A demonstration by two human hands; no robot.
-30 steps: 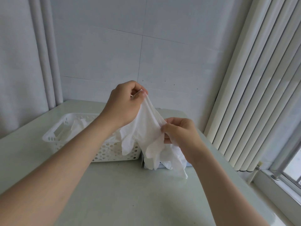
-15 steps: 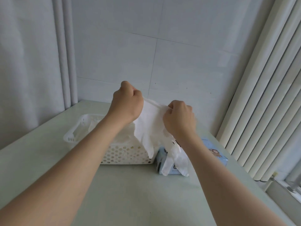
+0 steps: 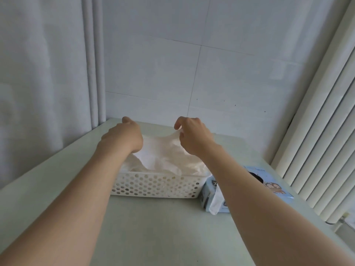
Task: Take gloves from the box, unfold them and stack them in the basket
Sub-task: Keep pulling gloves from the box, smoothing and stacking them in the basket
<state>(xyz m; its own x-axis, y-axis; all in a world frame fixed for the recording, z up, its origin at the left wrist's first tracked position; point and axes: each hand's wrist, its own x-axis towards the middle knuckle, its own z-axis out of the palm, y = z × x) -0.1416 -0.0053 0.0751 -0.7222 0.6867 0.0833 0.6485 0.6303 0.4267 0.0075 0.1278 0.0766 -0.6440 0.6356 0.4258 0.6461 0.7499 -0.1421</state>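
A pale green tabletop (image 3: pixel 172 231) is carrying everything. A white perforated basket (image 3: pixel 153 186) is sitting toward the far edge, about midway along it, with its long side facing the person. A light blue box (image 3: pixel 274 187) with a cartoon print is lying just to the right of the basket, toward the right edge; whether the two are touching I cannot tell, as the right forearm is crossing over that spot. A loose white glove (image 3: pixel 216 205) is hanging out of the box's near end and drooping onto the tabletop. A tiled wall (image 3: pixel 211 73) is rising behind the far edge, two grey pipes (image 3: pixel 94 73) are running down at the far left corner, and vertical blinds (image 3: pixel 322 135) are standing beyond the right edge. The left forearm is covering the basket's left end, and the right forearm is hiding the box's opening and the basket's right near corner.

Crumpled stacked gloves (image 3: pixel 194 166) are filling the basket up to its rim. Above them, both hands are holding one white glove (image 3: pixel 159 148) spread out between them, its lower part sagging onto the stack. The left hand (image 3: pixel 123 137) is showing its back, fingers curled under and gripping the glove's left edge, though the fingertips themselves are hidden. The right hand (image 3: pixel 194 137) is pinching the glove's right edge between thumb and curled fingers, the forefinger hooked above.
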